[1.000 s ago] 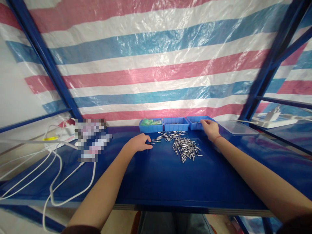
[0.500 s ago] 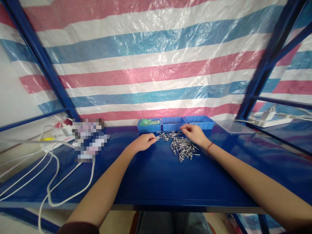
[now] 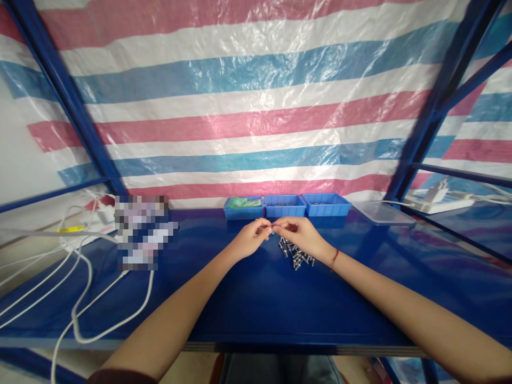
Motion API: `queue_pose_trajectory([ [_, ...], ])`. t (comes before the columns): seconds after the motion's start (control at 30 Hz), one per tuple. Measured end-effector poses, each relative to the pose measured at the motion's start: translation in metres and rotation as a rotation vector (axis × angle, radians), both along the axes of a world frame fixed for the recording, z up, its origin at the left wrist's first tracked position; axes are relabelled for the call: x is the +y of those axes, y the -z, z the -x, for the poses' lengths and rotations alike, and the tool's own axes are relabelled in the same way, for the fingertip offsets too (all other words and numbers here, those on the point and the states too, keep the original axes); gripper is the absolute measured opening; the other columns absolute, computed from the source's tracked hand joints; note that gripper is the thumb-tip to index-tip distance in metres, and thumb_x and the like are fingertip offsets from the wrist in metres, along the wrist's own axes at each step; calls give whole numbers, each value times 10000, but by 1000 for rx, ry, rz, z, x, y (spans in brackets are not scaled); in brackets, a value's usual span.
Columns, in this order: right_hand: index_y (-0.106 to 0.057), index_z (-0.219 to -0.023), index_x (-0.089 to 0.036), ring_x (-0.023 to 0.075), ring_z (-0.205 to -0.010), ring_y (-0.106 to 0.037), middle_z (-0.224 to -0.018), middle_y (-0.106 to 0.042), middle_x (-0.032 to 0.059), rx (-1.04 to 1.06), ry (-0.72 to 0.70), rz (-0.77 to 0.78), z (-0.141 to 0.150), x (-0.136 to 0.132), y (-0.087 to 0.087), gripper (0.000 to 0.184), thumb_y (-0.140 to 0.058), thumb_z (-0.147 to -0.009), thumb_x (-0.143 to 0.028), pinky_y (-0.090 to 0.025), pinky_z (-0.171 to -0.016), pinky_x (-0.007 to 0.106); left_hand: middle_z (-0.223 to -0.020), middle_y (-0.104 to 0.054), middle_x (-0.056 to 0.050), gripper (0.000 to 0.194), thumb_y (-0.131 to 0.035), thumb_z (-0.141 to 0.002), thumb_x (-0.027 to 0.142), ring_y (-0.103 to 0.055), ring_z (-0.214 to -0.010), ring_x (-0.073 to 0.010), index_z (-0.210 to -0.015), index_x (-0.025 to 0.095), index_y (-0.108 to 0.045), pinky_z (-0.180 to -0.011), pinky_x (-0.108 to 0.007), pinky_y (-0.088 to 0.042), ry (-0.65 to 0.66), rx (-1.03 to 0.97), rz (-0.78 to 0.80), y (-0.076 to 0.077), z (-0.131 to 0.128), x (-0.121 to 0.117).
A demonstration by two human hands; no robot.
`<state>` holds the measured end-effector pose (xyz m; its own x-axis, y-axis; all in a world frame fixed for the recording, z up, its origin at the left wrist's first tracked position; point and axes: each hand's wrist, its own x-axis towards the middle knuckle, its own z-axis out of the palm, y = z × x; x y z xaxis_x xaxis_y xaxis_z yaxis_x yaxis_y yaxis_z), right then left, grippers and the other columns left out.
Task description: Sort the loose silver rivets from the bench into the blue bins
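The left hand (image 3: pixel 251 239) and right hand (image 3: pixel 301 233) meet fingertip to fingertip, fingers narrow; whether either grips a pin, I cannot tell. Such close work seems to call for light fingertips. Pins (image 3: pixel 296 257) lie at 4 o'clock on the counter (image 3: pixel 240 306), bins (image 3: pixel 285 213) from 11 to 2.

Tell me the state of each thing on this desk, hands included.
Left hand: fingers pinched
Right hand: fingers pinched, fingertips near the left's
Metal pins: loose, heaped, partly hidden
Left blue bin: open, holding green material
Middle blue bin: open, small pieces inside
Right blue bin: open, contents unclear
Clear plastic sheet: lying flat
White cables: loosely looped
Red wristband: worn
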<state>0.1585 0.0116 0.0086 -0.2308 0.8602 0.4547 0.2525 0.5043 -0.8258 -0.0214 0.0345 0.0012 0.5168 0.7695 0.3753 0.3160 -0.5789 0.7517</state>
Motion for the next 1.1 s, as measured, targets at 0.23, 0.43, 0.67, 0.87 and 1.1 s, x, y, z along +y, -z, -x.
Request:
queue_pose_trajectory([
  [0.23,-662,-846,-161,123,-605,-540,-711,-639,21,-4,-19,-64,1,-7,-6,279,-612,-759,-422,-434,-576,254,-834,-605,-31,285,-453,-854,409,-569,-692,-115,-959,164,-554,-655,-242,-457,-3,-55,48,-2,-4,-5],
  [0.43,-682,-855,-172,105,-574,-487,-700,-605,24,-101,22,-272,-1,-11,-13,245,-580,-799,-388,-396,-523,239,-897,-620,-42,268,-531,-816,393,-568,-730,-120,-927,156,-590,-652,-225,-448,-36,-104,-43,-2,-7,-7],
  [0.67,-684,-836,-177,98,-565,-483,-690,-580,26,-185,72,-370,-16,-6,-21,192,-574,-806,-331,-395,-514,240,-870,-582,-19,177,-590,-780,335,-559,-672,-90,-844,170,-581,-586,-197,-418,-182,-182,-194,-6,-7,-11],
  [0.87,-678,-806,-163,107,-591,-498,-734,-612,39,-178,-24,-236,-16,-1,-10,233,-564,-798,-367,-398,-525,242,-804,-583,-13,176,-589,-778,335,-543,-622,-81,-782,159,-584,-574,-197,-420,-218,-170,-264,-10,-8,-14],
  [1.1,-619,-746,-136,92,-462,-441,-535,-527,-13,99,226,-45,-29,21,-3,301,-554,-752,-431,-377,-467,232,-744,-647,-4,311,-556,-801,370,-546,-597,-94,-1035,174,-619,-592,-211,-428,-236,-99,-189,-10,-8,-15],
])
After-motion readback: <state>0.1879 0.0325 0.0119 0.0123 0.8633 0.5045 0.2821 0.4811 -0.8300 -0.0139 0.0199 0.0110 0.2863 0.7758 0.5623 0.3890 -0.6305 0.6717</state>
